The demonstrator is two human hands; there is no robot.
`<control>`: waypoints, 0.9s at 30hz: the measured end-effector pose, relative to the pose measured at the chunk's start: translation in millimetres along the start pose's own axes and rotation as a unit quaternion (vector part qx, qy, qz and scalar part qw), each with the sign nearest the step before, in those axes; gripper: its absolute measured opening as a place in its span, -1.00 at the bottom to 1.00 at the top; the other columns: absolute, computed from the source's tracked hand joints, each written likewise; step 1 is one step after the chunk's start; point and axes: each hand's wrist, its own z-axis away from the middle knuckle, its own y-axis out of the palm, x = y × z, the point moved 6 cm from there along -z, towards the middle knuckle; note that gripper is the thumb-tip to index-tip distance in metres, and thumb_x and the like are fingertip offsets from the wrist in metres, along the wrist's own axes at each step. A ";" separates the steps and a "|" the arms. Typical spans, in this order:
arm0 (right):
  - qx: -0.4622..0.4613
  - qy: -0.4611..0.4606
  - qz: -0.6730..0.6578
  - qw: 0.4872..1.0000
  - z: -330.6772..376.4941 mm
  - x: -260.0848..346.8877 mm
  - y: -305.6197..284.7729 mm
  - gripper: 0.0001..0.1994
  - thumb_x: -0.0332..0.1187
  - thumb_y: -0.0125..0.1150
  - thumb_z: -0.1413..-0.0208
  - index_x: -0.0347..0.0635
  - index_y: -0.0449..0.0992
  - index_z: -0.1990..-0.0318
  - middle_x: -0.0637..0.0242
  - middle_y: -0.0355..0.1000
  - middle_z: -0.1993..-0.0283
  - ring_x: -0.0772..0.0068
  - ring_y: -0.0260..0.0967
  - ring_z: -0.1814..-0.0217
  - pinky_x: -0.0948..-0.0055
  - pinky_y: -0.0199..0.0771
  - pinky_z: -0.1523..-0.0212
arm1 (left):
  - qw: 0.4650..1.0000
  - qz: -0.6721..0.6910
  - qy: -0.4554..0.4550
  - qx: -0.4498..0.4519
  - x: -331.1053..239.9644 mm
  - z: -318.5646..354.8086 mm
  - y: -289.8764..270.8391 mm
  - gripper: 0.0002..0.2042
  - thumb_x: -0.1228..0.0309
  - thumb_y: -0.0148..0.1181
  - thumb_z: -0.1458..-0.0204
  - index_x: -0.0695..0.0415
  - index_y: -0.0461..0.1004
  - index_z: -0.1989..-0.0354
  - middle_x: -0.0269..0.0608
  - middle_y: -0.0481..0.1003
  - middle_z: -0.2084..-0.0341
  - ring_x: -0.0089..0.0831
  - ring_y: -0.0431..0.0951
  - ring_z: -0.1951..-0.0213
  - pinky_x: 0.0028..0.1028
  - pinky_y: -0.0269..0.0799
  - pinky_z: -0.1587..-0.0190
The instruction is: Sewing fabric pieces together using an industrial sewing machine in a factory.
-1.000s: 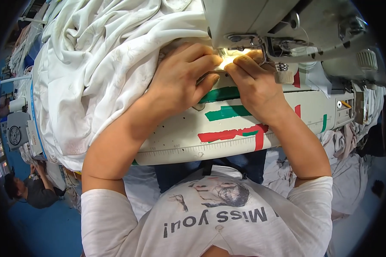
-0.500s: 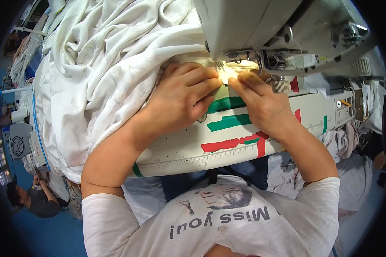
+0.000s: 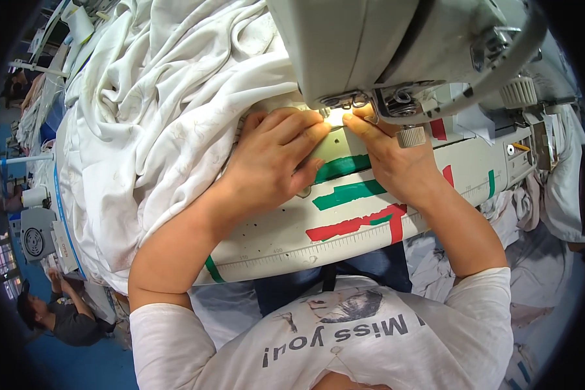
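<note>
White fabric [image 3: 195, 123] lies in a large heap of folds across the left of the sewing machine [image 3: 344, 45]. Its edge runs under the lit needle area [image 3: 335, 117]. My left hand [image 3: 276, 153] is closed at the fabric edge just left of the needle, fingertips close to the presser foot, thumb bent below. On the other side, my right hand [image 3: 400, 153] pinches at the lit spot, its fingertips partly hidden by the machine head. The bit of fabric between the two hands is small and overexposed.
Green tape [image 3: 348, 195] and red tape [image 3: 354, 223] mark the machine bed, with a printed ruler along its front edge. A thread tension knob [image 3: 411, 136] hangs above my right hand. More cloth [image 3: 435, 266] lies at right. Another person [image 3: 65, 312] works at far left.
The whole view has shifted slightly, with the machine head now farther left and up. Both hands stay beside the needle, and less lit fabric shows between them.
</note>
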 end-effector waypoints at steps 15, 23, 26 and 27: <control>-0.072 -0.025 0.011 0.997 -3.6 -5.7 6.0 -0.80 -0.50 0.23 0.12 0.01 0.61 0.30 0.31 0.39 0.37 0.20 0.44 0.07 0.02 0.13 -0.31 | 0.999 -0.002 -0.042 0.014 12.0 -2.2 -5.4 -0.58 0.34 0.34 0.04 0.17 0.47 -0.01 -0.19 0.46 0.03 -0.21 0.43 -0.12 -0.20 0.21 -0.19; -0.034 0.007 -0.024 0.999 -0.6 -9.0 8.1 -0.59 -0.59 0.19 -0.06 -0.04 0.56 -0.08 0.20 0.51 0.12 0.06 0.50 0.12 0.15 0.48 0.07 | 1.000 -0.001 -0.031 0.002 12.6 -0.2 -6.8 -0.59 0.35 0.33 0.04 0.17 0.45 -0.02 -0.17 0.45 0.01 -0.20 0.43 -0.12 -0.19 0.21 -0.19; -0.015 0.003 -0.016 1.000 -1.8 -9.0 8.8 -0.60 -0.61 0.19 -0.04 -0.06 0.57 -0.07 0.18 0.52 0.14 0.08 0.50 0.13 0.18 0.50 0.10 | 0.999 -0.004 -0.035 0.005 14.8 0.3 -5.3 -0.59 0.35 0.32 0.03 0.17 0.45 -0.02 -0.15 0.45 -0.01 -0.19 0.42 -0.13 -0.18 0.21 -0.20; -0.002 0.013 -0.016 1.000 -1.4 -10.0 9.8 -0.60 -0.61 0.19 -0.04 -0.08 0.57 -0.06 0.18 0.52 0.15 0.08 0.51 0.12 0.19 0.51 0.10 | 0.999 -0.006 -0.037 0.005 15.2 0.3 -5.2 -0.59 0.35 0.32 0.03 0.17 0.45 -0.02 -0.14 0.45 -0.01 -0.19 0.42 -0.13 -0.18 0.20 -0.20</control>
